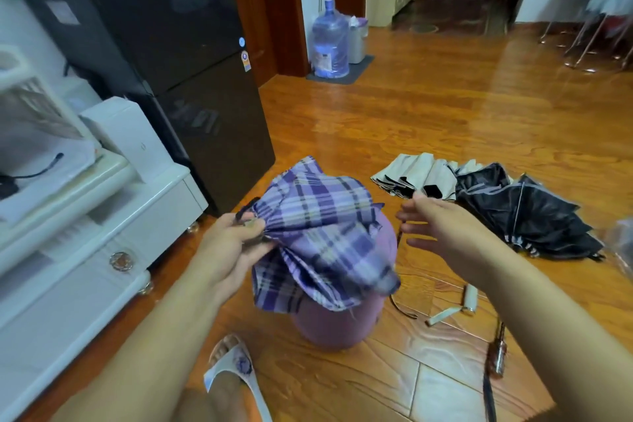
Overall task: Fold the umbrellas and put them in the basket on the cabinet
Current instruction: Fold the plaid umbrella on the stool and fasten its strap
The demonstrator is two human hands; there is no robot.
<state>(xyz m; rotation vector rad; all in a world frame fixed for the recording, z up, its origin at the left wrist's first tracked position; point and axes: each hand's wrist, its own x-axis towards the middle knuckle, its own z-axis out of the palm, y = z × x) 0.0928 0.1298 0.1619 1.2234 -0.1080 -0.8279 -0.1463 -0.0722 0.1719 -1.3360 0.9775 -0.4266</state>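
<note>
purple plaid umbrella (322, 233) in left hand (233, 247); two more umbrellas on floor (445, 106).

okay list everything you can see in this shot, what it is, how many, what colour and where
plaid umbrella: one, purple, centre, held up
beige umbrella: one, beige and black, floor, right of centre
black umbrella: one, black, floor, far right
handle: one, brown, floor, lower right
cabinet: one, white, left
basket: one, white, on cabinet
fridge: one, black, upper left
water jug: one, blue, by doorway
slipper: one, white, on foot, bottom
left hand: grips plaid umbrella's tip end
right hand: open, fingers spread, beside plaid umbrella
</note>
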